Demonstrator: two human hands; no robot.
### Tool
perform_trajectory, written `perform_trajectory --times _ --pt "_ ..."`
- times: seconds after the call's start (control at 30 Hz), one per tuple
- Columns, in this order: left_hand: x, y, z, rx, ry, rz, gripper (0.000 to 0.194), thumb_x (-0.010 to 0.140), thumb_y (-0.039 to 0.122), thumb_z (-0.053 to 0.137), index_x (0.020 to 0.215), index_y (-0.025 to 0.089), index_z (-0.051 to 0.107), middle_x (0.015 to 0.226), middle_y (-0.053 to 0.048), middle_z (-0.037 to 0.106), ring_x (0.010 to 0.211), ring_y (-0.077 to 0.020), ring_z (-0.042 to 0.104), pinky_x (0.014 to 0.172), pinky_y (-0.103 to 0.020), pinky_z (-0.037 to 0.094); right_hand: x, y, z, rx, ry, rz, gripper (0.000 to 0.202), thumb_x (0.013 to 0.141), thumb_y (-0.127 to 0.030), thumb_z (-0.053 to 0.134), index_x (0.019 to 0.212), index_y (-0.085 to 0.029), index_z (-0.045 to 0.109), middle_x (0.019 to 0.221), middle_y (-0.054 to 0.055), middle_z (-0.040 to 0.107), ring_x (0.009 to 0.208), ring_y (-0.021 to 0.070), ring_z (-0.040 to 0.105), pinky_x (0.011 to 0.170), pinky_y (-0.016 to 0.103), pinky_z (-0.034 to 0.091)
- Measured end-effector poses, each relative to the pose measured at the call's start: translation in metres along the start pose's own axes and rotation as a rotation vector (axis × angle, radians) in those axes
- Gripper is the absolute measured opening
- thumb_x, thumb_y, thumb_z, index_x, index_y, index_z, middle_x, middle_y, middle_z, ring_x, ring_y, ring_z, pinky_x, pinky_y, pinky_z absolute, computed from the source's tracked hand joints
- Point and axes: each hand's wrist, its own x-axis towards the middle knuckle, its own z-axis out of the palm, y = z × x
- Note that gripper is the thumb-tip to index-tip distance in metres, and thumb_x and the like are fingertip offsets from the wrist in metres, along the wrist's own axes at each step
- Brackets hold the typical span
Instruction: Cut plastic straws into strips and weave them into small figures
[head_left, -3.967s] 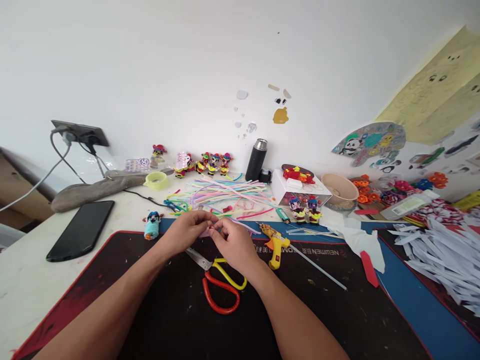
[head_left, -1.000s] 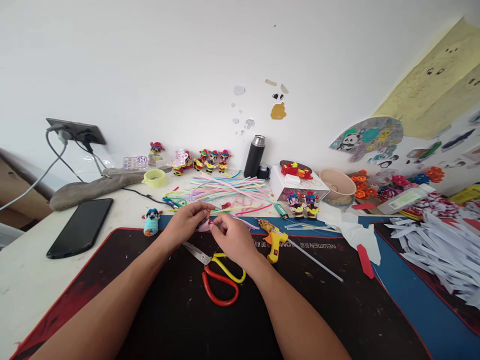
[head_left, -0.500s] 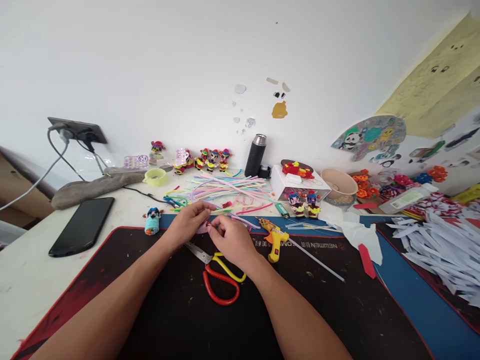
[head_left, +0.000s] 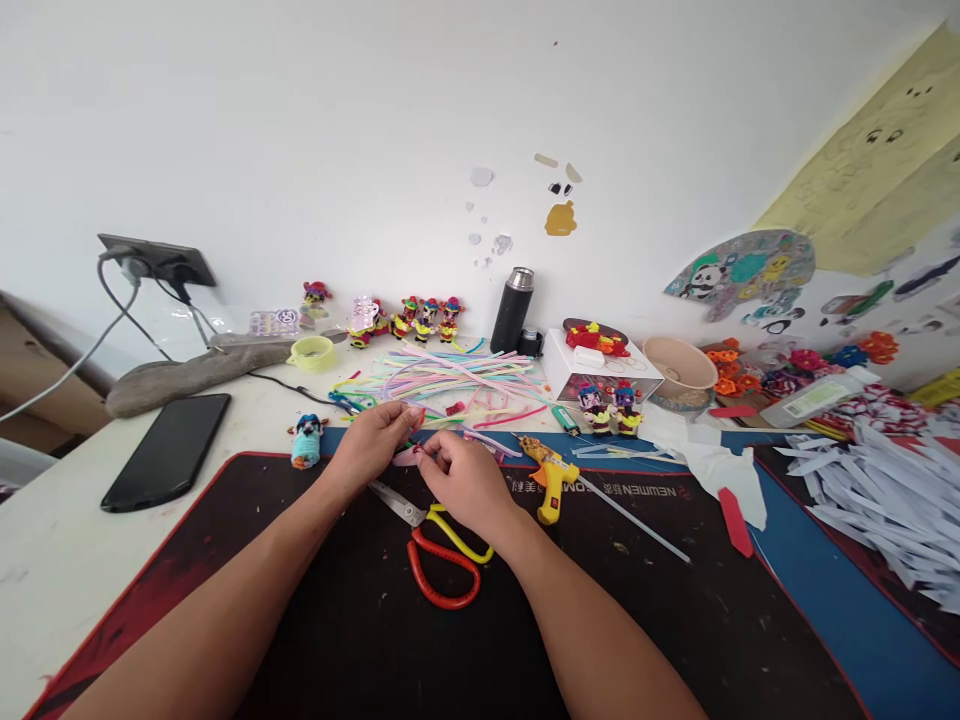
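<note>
My left hand [head_left: 373,440] is closed in a pinch, with a small red piece [head_left: 421,416] showing at its fingertips. Close beside it, my right hand [head_left: 465,478] is pinched too; a little pink and dark red bit shows at its fingertips, too small to name. A pale pink strip [head_left: 406,458] lies between the hands. Under and in front of them rest scissors [head_left: 444,570] with one red and one yellow handle, blades partly hidden by my hands. To the right lies a yellow hot glue gun [head_left: 553,482] with a glue stick in its back.
Behind my hands spreads a pile of pastel pipe cleaners [head_left: 465,375]. A light blue figure [head_left: 306,442] stands left, near a phone [head_left: 166,452]. A black thermos [head_left: 513,308], a white box [head_left: 600,365] and small figures [head_left: 426,320] stand along the wall; paper strips [head_left: 877,500] heap up right.
My left fingers have shifted slightly, and the red piece at their tips now shows. The right hand stays almost in place. The view has moved very slightly.
</note>
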Motion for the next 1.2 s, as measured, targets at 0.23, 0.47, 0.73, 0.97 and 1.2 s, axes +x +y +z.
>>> perform_trajectory --times 0.23,0.47,0.73,0.97,1.2 --pt "-0.001 0.011 -0.027 -0.049 -0.157 0.087 0.051 0.085 0.067 0.069 0.102 0.02 0.075 0.098 -0.007 0.076 0.092 -0.0251 0.067 0.081 -0.033 0.052 0.001 0.0 -0.003 0.028 0.012 0.038 0.01 0.095 -0.028 0.063 0.089 -0.021 0.068 0.06 -0.005 0.057 0.055 0.0129 0.048 0.058 0.027 0.03" --pt "-0.01 0.025 -0.046 0.138 -0.453 0.074 0.044 0.082 0.058 0.078 0.111 0.024 0.077 0.105 -0.004 0.078 0.098 -0.0258 0.068 0.089 -0.035 0.051 0.002 0.002 -0.006 0.079 0.027 0.067 0.015 0.096 -0.035 0.063 0.093 -0.021 0.069 0.061 -0.005 0.058 0.055 0.013 0.049 0.056 0.027 0.029" --pt "-0.01 0.023 -0.035 0.043 -0.442 0.013 0.044 0.08 0.06 0.077 0.102 0.022 0.077 0.088 -0.004 0.075 0.08 -0.0236 0.068 0.072 -0.032 0.053 0.001 0.002 -0.005 0.076 0.025 0.06 0.011 0.095 -0.031 0.063 0.092 -0.021 0.068 0.063 -0.005 0.061 0.056 0.0125 0.051 0.057 0.027 0.03" --pt "-0.008 0.018 -0.033 0.042 -0.336 0.027 0.043 0.086 0.063 0.069 0.091 0.021 0.075 0.08 -0.002 0.071 0.071 -0.0195 0.061 0.066 -0.029 0.049 0.002 0.001 -0.007 0.066 0.007 0.071 0.014 0.096 -0.034 0.066 0.094 -0.021 0.071 0.066 -0.004 0.062 0.06 0.0131 0.053 0.06 0.026 0.032" --pt "-0.004 0.013 -0.036 0.003 -0.302 0.024 0.044 0.086 0.063 0.07 0.094 0.019 0.077 0.081 -0.002 0.072 0.072 -0.0186 0.062 0.068 -0.029 0.05 0.001 -0.002 -0.008 0.052 -0.013 0.053 0.017 0.098 -0.035 0.064 0.092 -0.021 0.073 0.067 -0.003 0.063 0.06 0.0129 0.051 0.06 0.026 0.032"
